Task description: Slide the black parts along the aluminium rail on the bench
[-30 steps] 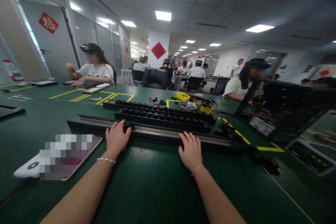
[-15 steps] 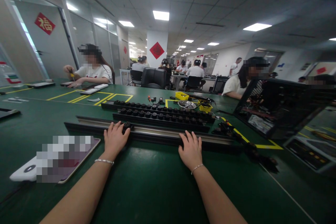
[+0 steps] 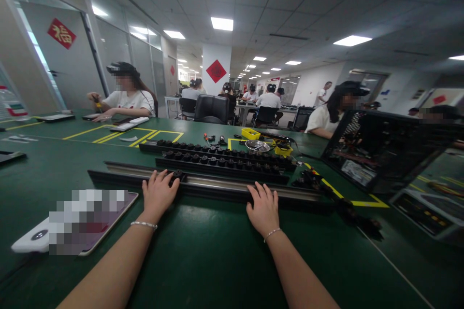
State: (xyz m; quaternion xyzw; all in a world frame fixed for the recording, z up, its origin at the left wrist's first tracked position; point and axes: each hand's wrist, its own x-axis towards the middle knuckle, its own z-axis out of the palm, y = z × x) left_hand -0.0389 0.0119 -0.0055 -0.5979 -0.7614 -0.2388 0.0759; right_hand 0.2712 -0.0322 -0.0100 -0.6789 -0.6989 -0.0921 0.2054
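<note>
Probably for steadiness, my right hand (image 3: 263, 207) lies spread, gripping nothing, on the long rail (image 3: 213, 183) crosswise before me; my left hand (image 3: 159, 193) touches its black socket (image 3: 178, 174), whether pinching I cannot tell.

- Bare left hand (image 3: 158, 195), toward 8 o'clock: a silvery, textured bracelet (image 3: 144, 224) rings the wrist.
- Bare right hand (image 3: 263, 206), toward 5 o'clock, wears a slimmer silvery bangle (image 3: 272, 234).
- Both forearms (image 3: 112, 263) are bare to the lower edge.
</note>
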